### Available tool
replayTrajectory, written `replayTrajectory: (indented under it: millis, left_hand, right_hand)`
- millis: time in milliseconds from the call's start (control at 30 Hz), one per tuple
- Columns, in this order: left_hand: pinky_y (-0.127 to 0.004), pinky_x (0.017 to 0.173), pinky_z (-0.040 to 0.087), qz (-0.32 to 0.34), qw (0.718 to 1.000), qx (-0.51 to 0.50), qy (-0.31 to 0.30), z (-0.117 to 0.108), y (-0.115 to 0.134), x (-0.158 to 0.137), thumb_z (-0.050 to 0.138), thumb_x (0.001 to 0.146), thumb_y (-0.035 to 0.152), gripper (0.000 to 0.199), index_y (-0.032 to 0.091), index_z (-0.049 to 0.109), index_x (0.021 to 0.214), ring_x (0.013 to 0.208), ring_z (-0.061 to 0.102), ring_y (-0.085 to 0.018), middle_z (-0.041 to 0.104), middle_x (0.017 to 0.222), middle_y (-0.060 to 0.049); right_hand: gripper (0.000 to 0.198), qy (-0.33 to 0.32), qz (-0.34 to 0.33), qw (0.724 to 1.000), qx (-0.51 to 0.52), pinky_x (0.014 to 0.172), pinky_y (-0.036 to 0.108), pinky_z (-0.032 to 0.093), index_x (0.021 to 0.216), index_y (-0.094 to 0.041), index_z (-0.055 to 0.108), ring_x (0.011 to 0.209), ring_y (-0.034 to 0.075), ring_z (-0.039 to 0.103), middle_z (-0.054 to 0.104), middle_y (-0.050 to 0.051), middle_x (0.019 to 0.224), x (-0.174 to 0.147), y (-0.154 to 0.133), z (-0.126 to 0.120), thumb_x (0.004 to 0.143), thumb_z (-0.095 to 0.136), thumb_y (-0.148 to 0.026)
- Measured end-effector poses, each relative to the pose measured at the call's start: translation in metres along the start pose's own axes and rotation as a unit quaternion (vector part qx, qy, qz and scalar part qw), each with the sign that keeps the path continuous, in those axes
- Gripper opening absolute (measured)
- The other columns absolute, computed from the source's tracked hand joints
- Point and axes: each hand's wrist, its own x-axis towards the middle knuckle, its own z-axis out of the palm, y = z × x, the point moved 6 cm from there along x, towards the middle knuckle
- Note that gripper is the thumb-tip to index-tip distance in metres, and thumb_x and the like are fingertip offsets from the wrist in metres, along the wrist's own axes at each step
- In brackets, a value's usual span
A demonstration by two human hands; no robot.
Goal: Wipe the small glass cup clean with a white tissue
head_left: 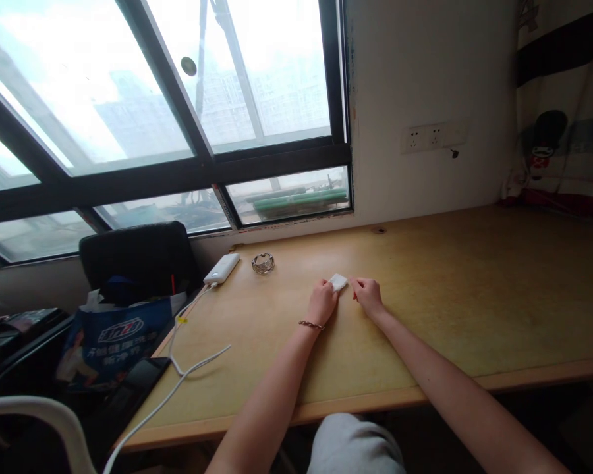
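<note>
Two hands: both are laid on the desk (474, 296) near its middle, toward the far edge, meeting at one small white item.
Desk: a long wooden top is run under the window (178, 99), with its bare stretch reaching to the right end.
Chair and bag: a dark chair back (138, 253) and a blue printed bag (113, 339) are seen just off the desk's left end.
Cable: a white cable (188, 368) is trailed from the power bank over the near left corner.
Power bank: a white power bank (221, 268) is set near the far left corner.
Ashtray: a small glass ashtray (263, 263) is placed just beside the power bank, along the far edge.
Left hand (322, 301): it is curled, fingertips pinched onto the left side of the white pad; a bracelet (311, 324) is worn at the wrist.
Right hand (368, 294): fingers are drawn together just beside the pad's right edge; whether it is touched cannot be told.
White pad (338, 282): a small folded tissue or pad, it is held flat on the desk between the hands.
Step in hand: folding or smoothing of the pad is judged to be under way.
Next move: the pad would need to be kept pinned at one side while the other side is pressed or turned over.
</note>
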Motion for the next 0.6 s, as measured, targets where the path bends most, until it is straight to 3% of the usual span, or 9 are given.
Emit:
replayTrajectory:
  millis: [100,267,367,467,533,600]
  left_hand:
    - [-0.024,0.066,0.040,0.010,1.000,0.011,-0.018,-0.003,0.002,-0.001,0.040,0.080,0.020,0.022,0.014,0.057,0.067,0.069,0.053,-0.013,0.055,0.080,-0.008]
    - [-0.022,0.057,0.035,-0.050,0.992,-0.105,0.052,-0.012,-0.004,0.001,0.044,0.078,0.027,0.028,0.014,0.059,0.059,0.057,0.049,-0.012,0.054,0.061,-0.003]
    - [-0.020,0.050,0.033,-0.096,0.951,-0.286,0.071,-0.009,-0.004,0.002,0.047,0.075,0.039,0.032,0.013,0.062,0.063,0.054,0.048,-0.011,0.053,0.054,0.000]
    - [-0.020,0.050,0.036,-0.103,0.895,-0.431,0.044,-0.002,0.006,0.002,0.050,0.072,0.044,0.036,0.012,0.064,0.074,0.057,0.051,-0.013,0.060,0.063,-0.003]
    - [-0.021,0.052,0.038,-0.088,0.882,-0.462,0.038,0.000,0.012,0.001,0.051,0.071,0.043,0.035,0.012,0.065,0.076,0.060,0.052,-0.014,0.062,0.069,-0.005]
    - [-0.022,0.054,0.039,-0.073,0.887,-0.454,0.049,-0.002,0.015,0.000,0.053,0.071,0.041,0.032,0.012,0.065,0.075,0.061,0.053,-0.014,0.063,0.069,-0.005]
  right_hand:
    - [0.045,0.012,0.022,0.999,0.020,0.046,0.022,0.032,0.040,-0.018,0.048,0.037,0.010,0.044,0.046,-0.001,0.034,0.002,0.006,-0.001,0.077,0.038,-0.043]
    - [0.039,0.026,0.065,0.996,0.058,0.044,0.023,0.035,0.046,-0.018,0.049,0.036,0.011,0.046,0.051,-0.001,0.040,0.005,0.013,-0.003,0.074,0.042,-0.044]
    - [0.025,-0.014,0.075,0.990,0.119,0.042,0.022,0.037,0.064,-0.017,0.054,0.042,0.011,0.050,0.060,0.000,0.057,0.005,0.011,0.004,0.069,0.050,-0.041]
    - [0.025,-0.073,0.045,0.984,0.159,0.046,0.021,0.041,0.076,-0.017,0.055,0.052,0.012,0.055,0.062,0.001,0.068,0.004,0.001,0.012,0.068,0.053,-0.041]
    - [0.027,-0.082,0.030,0.982,0.165,0.048,0.021,0.043,0.077,-0.017,0.056,0.056,0.012,0.056,0.062,0.002,0.071,0.003,-0.002,0.013,0.068,0.053,-0.042]
    - [0.029,-0.083,0.031,0.982,0.168,0.048,0.022,0.043,0.076,-0.016,0.056,0.057,0.012,0.056,0.062,0.003,0.072,0.002,-0.002,0.013,0.068,0.053,-0.045]
